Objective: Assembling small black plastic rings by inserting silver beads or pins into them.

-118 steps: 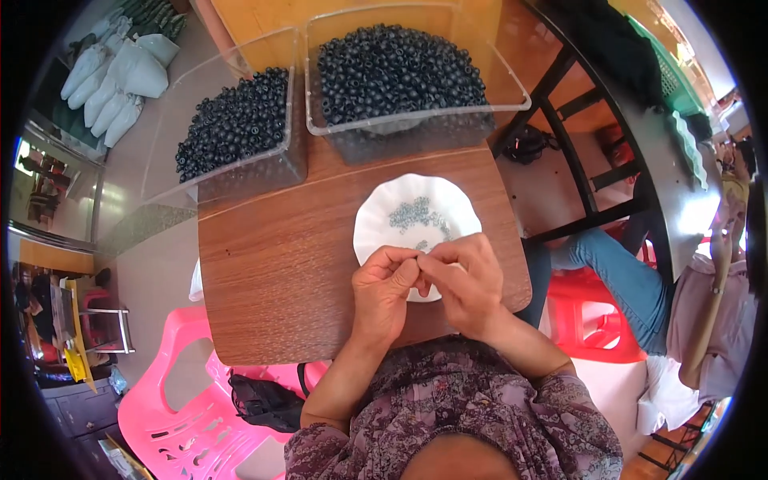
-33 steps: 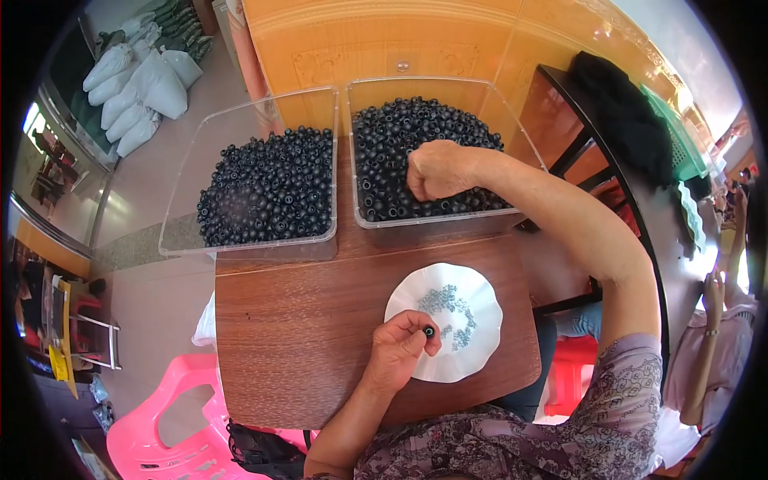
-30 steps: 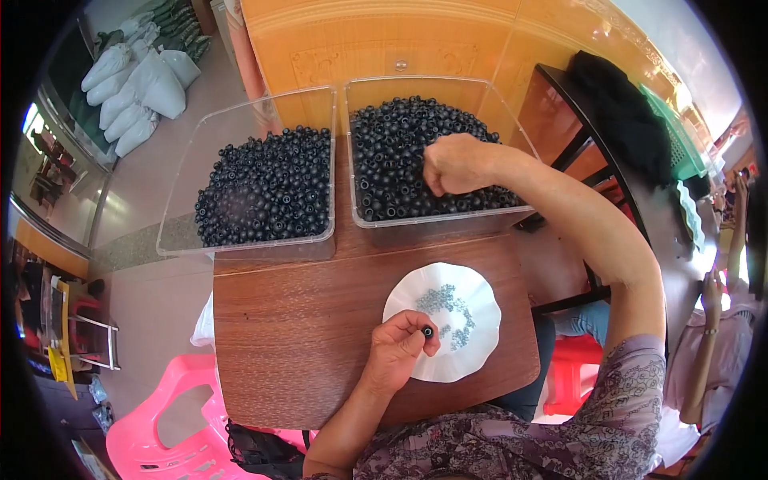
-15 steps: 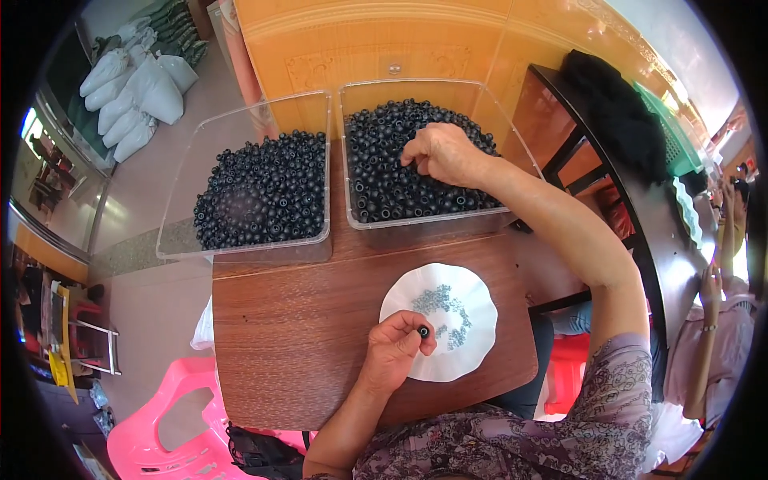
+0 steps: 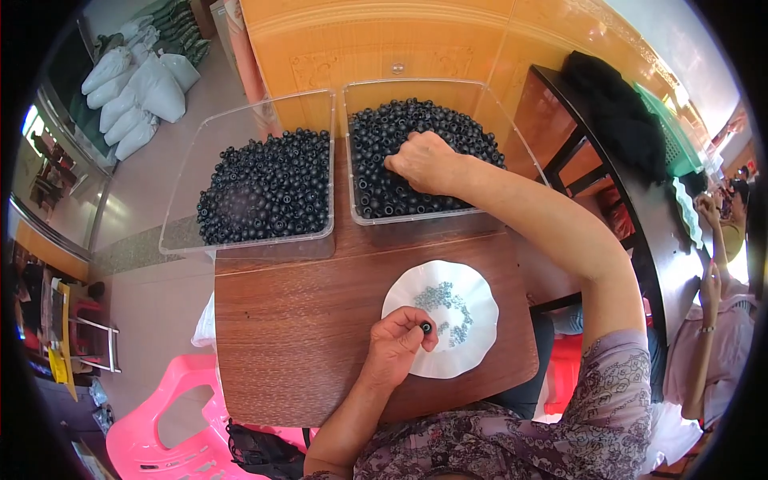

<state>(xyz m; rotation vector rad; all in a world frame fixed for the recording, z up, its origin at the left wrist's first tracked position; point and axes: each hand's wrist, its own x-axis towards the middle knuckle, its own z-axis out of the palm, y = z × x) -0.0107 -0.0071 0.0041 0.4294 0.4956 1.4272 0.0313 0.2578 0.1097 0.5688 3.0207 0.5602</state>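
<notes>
My left hand (image 5: 392, 346) pinches a small black round piece with a hole (image 5: 426, 327) between thumb and fingers, over the near-left edge of a white wavy-rimmed plate (image 5: 478, 352). Several small clear bluish bits (image 5: 445, 298) lie scattered on that plate. My right hand (image 5: 428, 163) reaches into the right clear plastic bin (image 5: 448, 214), its fingers curled down against a heap of black hollow round pieces (image 5: 400, 120). Its fingertips are hidden, so I cannot see what they hold.
Left of it stands a second clear bin (image 5: 196, 132) of similar black pieces (image 5: 268, 188). Both rest on the far part of a brown wooden table (image 5: 296, 336). A pink plastic chair (image 5: 172, 400) is at lower left. Beyond a dark table (image 5: 632, 232) on the right, another person (image 5: 712, 344) works.
My right hand has moved a little left and toward me within the right bin, fingers lower on the pieces. My left hand still holds its black piece in nearly the same place.
</notes>
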